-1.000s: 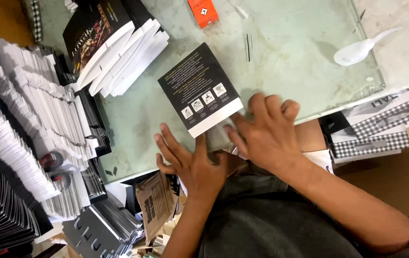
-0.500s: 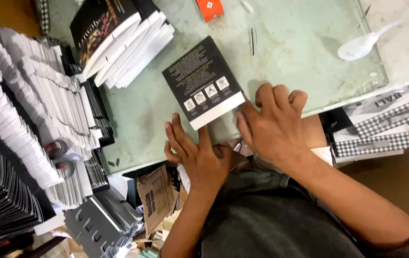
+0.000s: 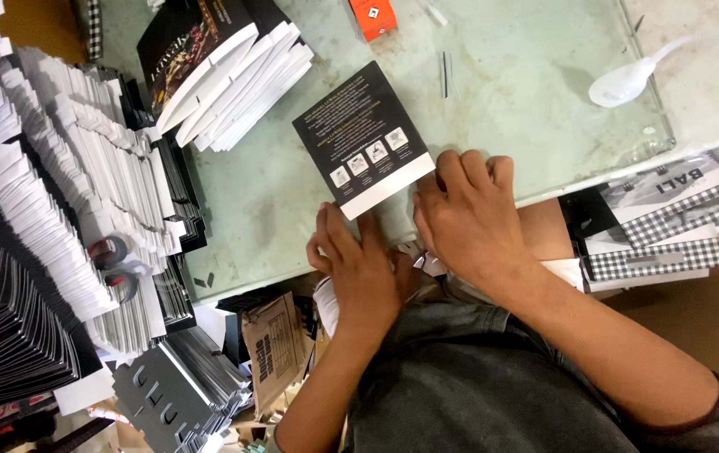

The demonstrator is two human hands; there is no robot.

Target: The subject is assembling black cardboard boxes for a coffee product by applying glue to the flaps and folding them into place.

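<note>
Hands flat on the table (image 3: 544, 75) edge — both palms down, fingers spread and pressing, gripping nothing. Left hand (image 3: 358, 264) has its fingertips touching the white lower edge of the dark card (image 3: 365, 138); right hand (image 3: 468, 214) sits just beside the card's lower right corner, fingers nearly closed together. Compared with half a second back, the card lies a little nearer the person and the left fingers have closed up to its edge; the piece looks pressed flat and squared.

Surface: pale green glass-topped table, scuffed. Beyond the fingers lie a fanned stack (image 3: 225, 75) of similar cards, an orange box (image 3: 374, 17) and a white spoon (image 3: 628, 80). Left of the left fingers — long rows of folded blanks (image 3: 66, 193). Right of the right fingers, checked cartons (image 3: 670, 226). Below, brown cardboard scraps (image 3: 271, 352) crowd the floor.
</note>
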